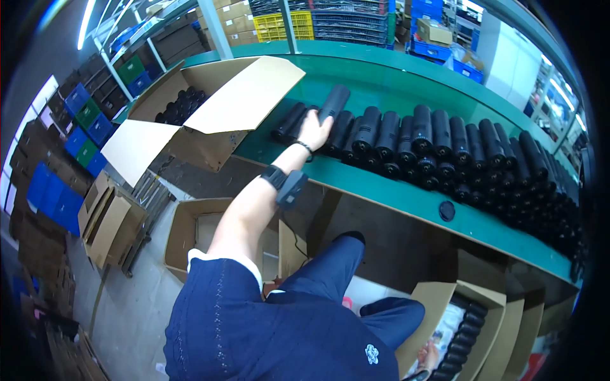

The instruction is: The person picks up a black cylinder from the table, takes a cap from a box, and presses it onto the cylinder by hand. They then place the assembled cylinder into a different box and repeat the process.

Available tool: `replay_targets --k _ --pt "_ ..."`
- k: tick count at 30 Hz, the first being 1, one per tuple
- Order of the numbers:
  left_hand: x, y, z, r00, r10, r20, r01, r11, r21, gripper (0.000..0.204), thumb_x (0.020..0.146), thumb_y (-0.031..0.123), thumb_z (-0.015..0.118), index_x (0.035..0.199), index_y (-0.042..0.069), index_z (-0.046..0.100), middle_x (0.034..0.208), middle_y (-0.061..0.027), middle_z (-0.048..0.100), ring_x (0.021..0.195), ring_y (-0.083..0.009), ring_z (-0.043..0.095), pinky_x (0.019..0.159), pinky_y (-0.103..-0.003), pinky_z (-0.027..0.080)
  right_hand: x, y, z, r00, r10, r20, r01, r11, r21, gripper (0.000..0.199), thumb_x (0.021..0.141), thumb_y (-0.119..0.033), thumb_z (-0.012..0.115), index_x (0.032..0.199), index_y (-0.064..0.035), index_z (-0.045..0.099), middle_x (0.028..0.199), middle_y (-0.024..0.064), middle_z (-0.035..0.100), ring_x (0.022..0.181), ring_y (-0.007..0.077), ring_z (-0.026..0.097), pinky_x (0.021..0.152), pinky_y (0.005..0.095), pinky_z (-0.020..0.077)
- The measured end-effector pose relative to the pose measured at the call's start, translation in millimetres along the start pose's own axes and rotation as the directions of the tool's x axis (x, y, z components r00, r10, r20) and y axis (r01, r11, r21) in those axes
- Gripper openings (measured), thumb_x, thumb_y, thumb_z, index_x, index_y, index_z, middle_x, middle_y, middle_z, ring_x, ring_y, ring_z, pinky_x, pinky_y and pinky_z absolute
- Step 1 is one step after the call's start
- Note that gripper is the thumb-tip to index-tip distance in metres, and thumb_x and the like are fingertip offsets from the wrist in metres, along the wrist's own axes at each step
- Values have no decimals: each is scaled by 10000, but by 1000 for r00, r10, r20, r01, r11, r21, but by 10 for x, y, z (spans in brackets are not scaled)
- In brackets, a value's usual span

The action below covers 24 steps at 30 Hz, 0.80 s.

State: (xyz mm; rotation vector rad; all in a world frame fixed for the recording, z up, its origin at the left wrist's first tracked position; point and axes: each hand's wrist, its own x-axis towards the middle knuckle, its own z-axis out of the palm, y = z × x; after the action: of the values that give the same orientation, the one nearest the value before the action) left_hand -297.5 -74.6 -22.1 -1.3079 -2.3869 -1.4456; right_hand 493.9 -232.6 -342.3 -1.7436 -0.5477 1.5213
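My left hand [311,132] reaches out over the green bench, closed around the near end of a black cylinder [337,100]. That cylinder sits higher than its neighbours, at the left part of a long stack of similar black cylinders [422,130]. Low on the right, my right hand [431,357] is inside an open carton [434,297], beside a row of black cylinders [459,346] and some whitish, crumpled plastic [448,324]. Its fingers are small and partly hidden, so what they hold, if anything, does not show.
An open carton [244,95] with black cylinders inside stands left of the stack, flaps spread. Another open carton [184,228] is on the floor by my left arm. A round black cap [447,211] lies on the green bench [394,202]. Blue and green crates [86,114] rise at far left.
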Motion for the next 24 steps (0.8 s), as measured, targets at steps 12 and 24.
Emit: replay_targets --k 12,24 --pt "500 -1771 -879 981 -92 -169 158 884 440 649 905 449 563 1355 -9 471 1360 -247 496 1275 -386 454 1096 -412 322 55 -231 329 998 59 28 -55 991 -122 204 946 -222 590 1102 -94 623 697 19 600 509 105 576 405 222 455" --pt "387 -1940 -1029 997 -38 -61 57 941 333 654 910 497 524 1350 16 475 1363 -239 495 1262 -389 470 1068 -411 360 190 -296 567 995 67 71 -51 976 -210 202 932 -224 617 1080 -87 613 673 14 605 488 113 572 396 233 443"
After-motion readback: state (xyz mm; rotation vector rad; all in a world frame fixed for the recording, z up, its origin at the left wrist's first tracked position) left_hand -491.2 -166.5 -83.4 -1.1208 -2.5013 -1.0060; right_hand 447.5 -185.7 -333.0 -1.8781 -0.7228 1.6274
